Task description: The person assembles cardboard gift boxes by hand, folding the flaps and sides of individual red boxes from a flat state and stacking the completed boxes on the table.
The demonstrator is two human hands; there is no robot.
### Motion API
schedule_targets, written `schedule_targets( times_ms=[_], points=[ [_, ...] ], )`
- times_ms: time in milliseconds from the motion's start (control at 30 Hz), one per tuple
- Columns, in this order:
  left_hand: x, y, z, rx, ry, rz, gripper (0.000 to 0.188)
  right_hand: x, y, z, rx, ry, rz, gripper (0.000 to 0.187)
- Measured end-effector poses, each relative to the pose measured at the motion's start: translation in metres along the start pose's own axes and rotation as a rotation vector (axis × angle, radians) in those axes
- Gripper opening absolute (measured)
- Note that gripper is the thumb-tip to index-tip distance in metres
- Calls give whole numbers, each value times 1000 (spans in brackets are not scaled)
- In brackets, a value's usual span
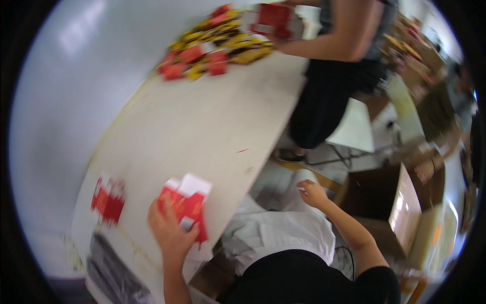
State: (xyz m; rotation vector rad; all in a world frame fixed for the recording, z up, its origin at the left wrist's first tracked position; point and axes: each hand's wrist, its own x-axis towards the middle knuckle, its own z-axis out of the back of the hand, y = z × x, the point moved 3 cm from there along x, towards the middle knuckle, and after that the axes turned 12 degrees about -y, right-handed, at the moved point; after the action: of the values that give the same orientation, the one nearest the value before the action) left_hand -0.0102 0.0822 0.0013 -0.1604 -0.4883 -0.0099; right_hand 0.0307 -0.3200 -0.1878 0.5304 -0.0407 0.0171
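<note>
On the near part of the white table, my left hand has its fingers and thumb round a red carton with white flaps raised at its far end. The carton looks unfolded or partly folded; blur hides which. Over my lap, away from the table, my right hand is closed, fingers curled. A tiny whitish spot shows at its fingertips, too small to name. Left of my left hand lies a stack of red and white cartons, apart from it.
A dark grey bundle lies at the table's near left corner. Yellow and red packets are heaped at the far end, where another person holds a red and white box. An open cardboard box stands to my right.
</note>
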Motion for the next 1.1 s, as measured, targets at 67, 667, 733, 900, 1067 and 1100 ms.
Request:
schedule_targets(
  times_ms=[67, 667, 733, 900, 1067, 1100],
  points=[
    [5, -1, -3, -53, -23, -31, 95, 3, 8, -17, 144, -50, 110, 19],
    [-28, 8, 37, -75, -185, 207, 113, 37, 326, 35, 1164, 560, 162, 25],
    [-27, 15, 32, -80, -236, 242, 119, 35, 332, 39, 1108, 382, 218, 29],
    [-19, 27, 36, -98, -264, 276, 119, 28, 360, 49, 542, -197, 967, 42],
    [-10, 38, 41, -152, -237, 296, 109, 34, 347, 17, 871, 388, 510, 30],
    [-8, 39, 40, -185, -225, 295, 105, 37, 347, 15, 914, 453, 491, 27]
  ],
)
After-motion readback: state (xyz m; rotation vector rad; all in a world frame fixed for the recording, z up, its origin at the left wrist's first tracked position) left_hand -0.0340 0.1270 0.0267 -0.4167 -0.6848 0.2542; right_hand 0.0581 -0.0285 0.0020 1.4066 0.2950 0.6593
